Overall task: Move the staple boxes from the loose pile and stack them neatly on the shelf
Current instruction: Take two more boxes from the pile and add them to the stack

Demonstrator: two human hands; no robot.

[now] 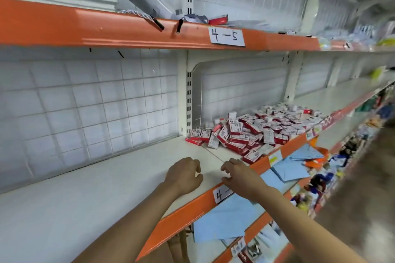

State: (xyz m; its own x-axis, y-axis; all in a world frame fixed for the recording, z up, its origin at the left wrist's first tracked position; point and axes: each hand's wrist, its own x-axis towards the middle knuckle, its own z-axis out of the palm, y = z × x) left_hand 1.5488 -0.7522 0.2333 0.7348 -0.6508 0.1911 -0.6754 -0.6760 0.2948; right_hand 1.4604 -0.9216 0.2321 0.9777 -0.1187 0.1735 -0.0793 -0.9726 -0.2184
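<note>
Two bare hands hovering over the front lip of the white metal shelf (pixel 89 196), both empty. Left hand (pixel 183 175) loosely curled, fingers drawn in toward the palm, nothing between them. Right hand (pixel 241 177) just beside it, fingers bent and slightly spread, tips near the orange shelf edge strip (pixel 186 215), likewise holding nothing.

From the hands, at about one o'clock and well apart: loose pile of red-and-white cardboard staple boxes (pixel 256 132), heaped against the white wire-grid back panel (pixel 241 94) on the same shelf level. Pile's long axis stretched from near-left to far-right, following the shelf front. Nearest box lying flat at the pile's front corner, close to the orange strip, clearly closer to the right hand (probably the natural one to reach first). Nothing standing between hands and pile; bare shelf surface only.

At nine to eleven o'clock of the hands: wide stretch of shelf, likely room for the neat stack, none started yet.

At twelve o'clock, overhead: upper orange-fronted shelf with a handwritten white paper label (pixel 226 36), low enough to limit any high lift. At five o'clock, below the shelf lip: pale blue paper envelopes (pixel 226 222) jutting out from the lower tier, not blocking the reach. Second white label (pixel 222 194) partly hidden under the right wrist.
</note>
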